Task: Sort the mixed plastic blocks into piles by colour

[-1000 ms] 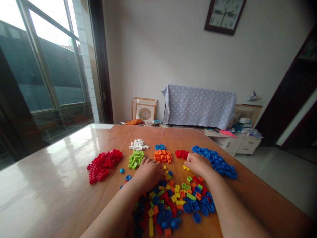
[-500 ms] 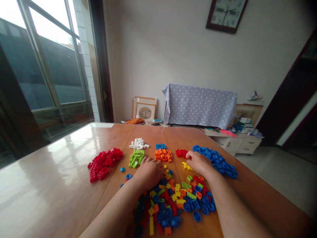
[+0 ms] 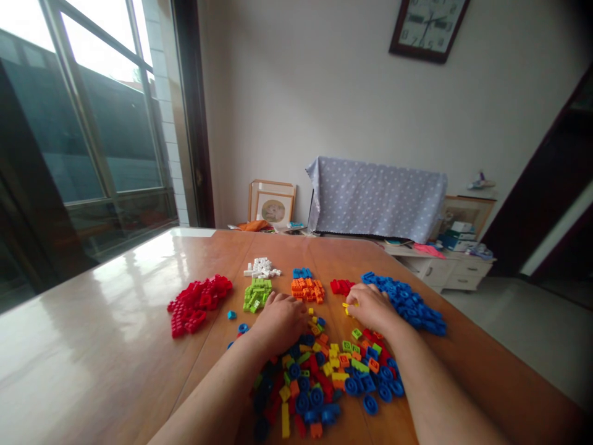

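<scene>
My left hand (image 3: 282,321) is over the left upper part of a mixed heap of bricks (image 3: 331,371), near the lime green pile (image 3: 257,295); its fingertips are hidden. At the small yellow pile (image 3: 346,308) is my right hand (image 3: 371,305), fingers curled down onto the yellow bricks, what they grip too small to tell. Just behind it lie red bricks (image 3: 341,287), with the large blue pile (image 3: 407,303) to its right. Orange bricks (image 3: 307,290) sit between the hands, a few blue ones (image 3: 302,272) behind them.
A red pile (image 3: 197,303) lies on the left of the wooden table (image 3: 115,321), white bricks (image 3: 262,267) at the back. One light blue brick (image 3: 231,315) sits alone near the green pile. Beyond the table stands a white cabinet (image 3: 456,272).
My right hand has moved down and slightly toward me, from beside the red bricks onto the yellow ones. My left hand has barely moved. The view has shifted slightly.
</scene>
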Action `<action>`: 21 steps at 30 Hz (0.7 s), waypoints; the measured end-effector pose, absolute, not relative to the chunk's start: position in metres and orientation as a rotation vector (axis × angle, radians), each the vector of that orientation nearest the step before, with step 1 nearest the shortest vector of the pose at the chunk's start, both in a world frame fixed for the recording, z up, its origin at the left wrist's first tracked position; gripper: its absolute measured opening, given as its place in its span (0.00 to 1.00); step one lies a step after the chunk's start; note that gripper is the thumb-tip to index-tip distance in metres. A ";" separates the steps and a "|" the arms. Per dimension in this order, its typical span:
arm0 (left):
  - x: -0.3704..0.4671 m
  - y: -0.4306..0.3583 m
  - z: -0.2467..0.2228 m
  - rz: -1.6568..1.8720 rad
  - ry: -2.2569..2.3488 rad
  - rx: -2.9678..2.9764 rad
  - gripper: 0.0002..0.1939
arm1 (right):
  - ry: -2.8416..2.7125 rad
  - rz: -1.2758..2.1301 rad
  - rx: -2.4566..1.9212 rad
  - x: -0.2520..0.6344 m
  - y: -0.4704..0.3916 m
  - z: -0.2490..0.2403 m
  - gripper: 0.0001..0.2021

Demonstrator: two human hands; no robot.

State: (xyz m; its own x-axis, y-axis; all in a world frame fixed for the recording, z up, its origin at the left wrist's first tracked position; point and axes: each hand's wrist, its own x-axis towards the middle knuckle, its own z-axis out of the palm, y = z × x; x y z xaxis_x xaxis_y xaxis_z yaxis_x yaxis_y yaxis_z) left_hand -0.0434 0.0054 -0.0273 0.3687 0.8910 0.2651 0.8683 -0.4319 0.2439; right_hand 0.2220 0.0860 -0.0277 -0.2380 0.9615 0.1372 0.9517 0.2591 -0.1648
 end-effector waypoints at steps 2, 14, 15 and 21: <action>-0.043 0.005 -0.027 0.550 1.638 2.561 0.13 | -2.314 0.054 -1.788 0.221 0.086 -0.027 0.03; -0.041 -0.001 -0.016 0.493 1.632 2.552 0.14 | -2.229 -0.078 -1.835 0.229 0.083 -0.015 0.07; -0.041 -0.001 -0.016 0.492 1.629 2.556 0.13 | -2.238 -0.079 -1.829 0.229 0.083 -0.015 0.07; -0.043 0.001 -0.020 0.512 1.640 2.588 0.13 | -2.316 -0.066 -1.819 0.226 0.082 -0.020 0.04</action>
State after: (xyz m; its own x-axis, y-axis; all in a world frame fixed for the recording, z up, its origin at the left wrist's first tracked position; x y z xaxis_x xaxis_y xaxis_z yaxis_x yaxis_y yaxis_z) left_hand -0.0427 0.0009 -0.0199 0.3881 0.8853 0.2561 0.8737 -0.4419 0.2035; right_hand 0.2257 0.0821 -0.0204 -0.2259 0.9573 0.1804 0.9660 0.2440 -0.0851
